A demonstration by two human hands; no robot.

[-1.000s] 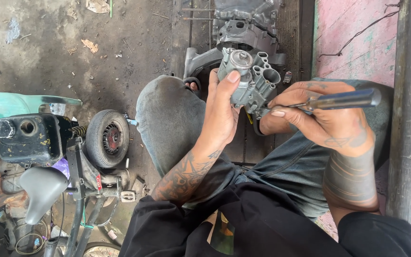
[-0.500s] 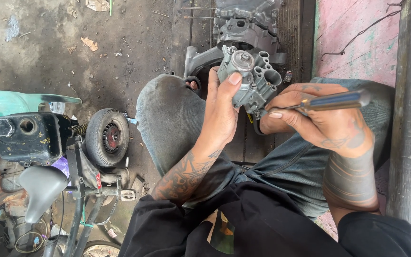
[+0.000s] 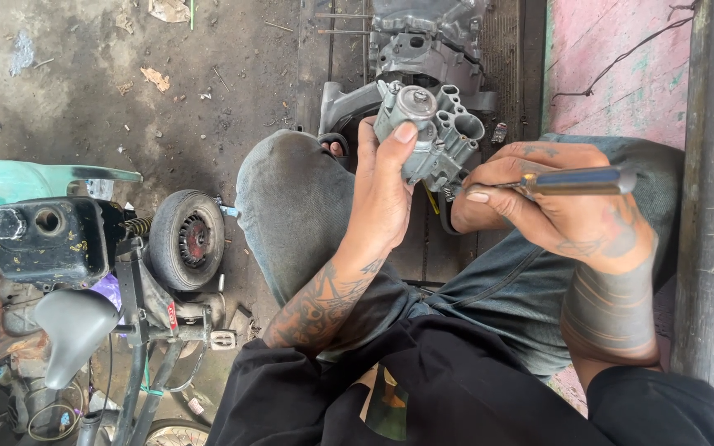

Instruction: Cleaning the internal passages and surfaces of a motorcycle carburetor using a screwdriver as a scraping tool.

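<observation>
Stained concrete floor (image 3: 126, 91), pink wall (image 3: 621, 58), small wheel (image 3: 186, 239)

A grey cast-metal carburetor body (image 3: 431, 136), pocked with round ports and capped by a domed fitting, is held up above the knees, tilted. A screwdriver (image 3: 557, 182) with a dark blue handle lies nearly level, its shaft meeting the casting's lower right edge.

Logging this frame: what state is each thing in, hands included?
left hand: gripping the carburetor body, held up over the knees
right hand: closed on the screwdriver
carburetor body: bare, ports open
screwdriver: level, tip at the carburetor body's lower edge
black fuel tank: filler hole uncapped
small wheel: upright on the floor
</observation>
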